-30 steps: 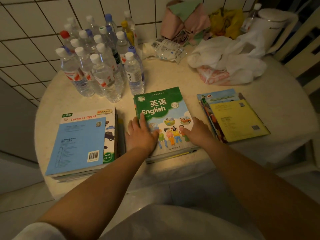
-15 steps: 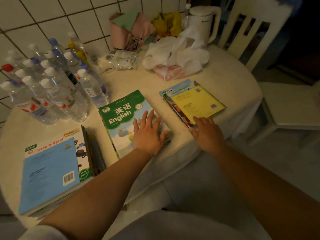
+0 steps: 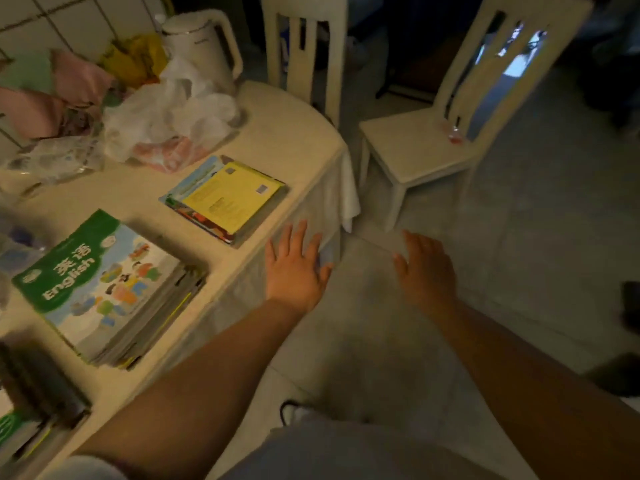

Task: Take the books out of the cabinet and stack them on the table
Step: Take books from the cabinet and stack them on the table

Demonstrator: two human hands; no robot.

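Observation:
Three stacks of books lie on the round table (image 3: 287,143). The middle stack is topped by a green English textbook (image 3: 100,278). To its right sits a stack with a yellow cover on top (image 3: 230,197). A third stack (image 3: 31,410) shows only partly at the lower left edge. My left hand (image 3: 296,268) is empty, fingers spread, just past the table's front edge. Also empty and spread, my right hand (image 3: 424,271) hangs over the floor to the right. No cabinet is in view.
A white kettle (image 3: 204,46), crumpled plastic bags (image 3: 169,119) and cloths crowd the back of the table. Two pale chairs stand beyond it, one behind (image 3: 304,46), one at the right (image 3: 426,147). Tiled floor (image 3: 502,254) lies to the right.
Both hands have left the English textbook and swung right, off the table. The view has turned right, so the bottles are out of sight and the chairs and floor show.

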